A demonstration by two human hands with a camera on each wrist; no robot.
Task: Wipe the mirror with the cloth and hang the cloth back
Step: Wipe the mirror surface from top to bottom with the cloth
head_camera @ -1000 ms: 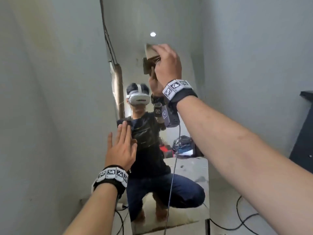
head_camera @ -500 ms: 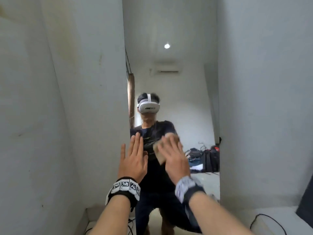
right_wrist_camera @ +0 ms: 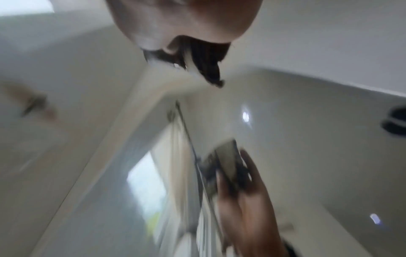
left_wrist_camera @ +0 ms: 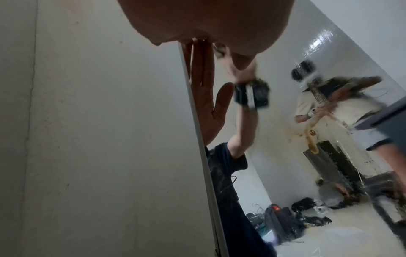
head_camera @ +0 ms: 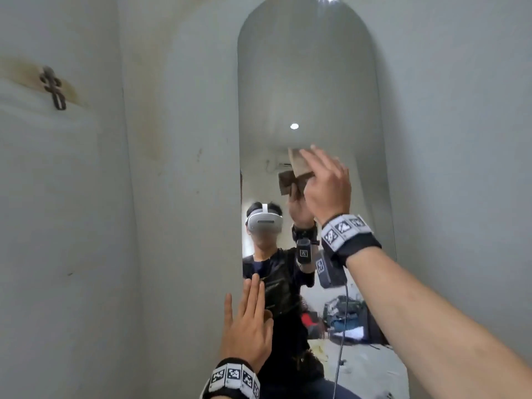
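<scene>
A tall arched mirror (head_camera: 311,82) leans on the grey wall ahead. My right hand (head_camera: 325,182) holds a folded tan cloth (head_camera: 298,164) flat against the glass at mid height, just under the reflected ceiling lamp. The right wrist view is blurred and shows the cloth (right_wrist_camera: 202,60) dark under my right hand (right_wrist_camera: 186,17). My left hand (head_camera: 250,321) lies flat with straight fingers on the mirror's left edge, lower down. In the left wrist view the left hand (left_wrist_camera: 208,20) touches the mirror (left_wrist_camera: 285,156), and its reflection shows an open palm.
A dark metal hook (head_camera: 53,87) is fixed high on the left wall, well left of the mirror. Plain grey walls close in on both sides. A thin cable (head_camera: 342,341) hangs from my right wrist camera in front of the glass.
My right hand has swept the cloth from the middle of the glass up to a higher spot. My left hand has stayed flat on the mirror's left edge. The head view has tilted upward.
</scene>
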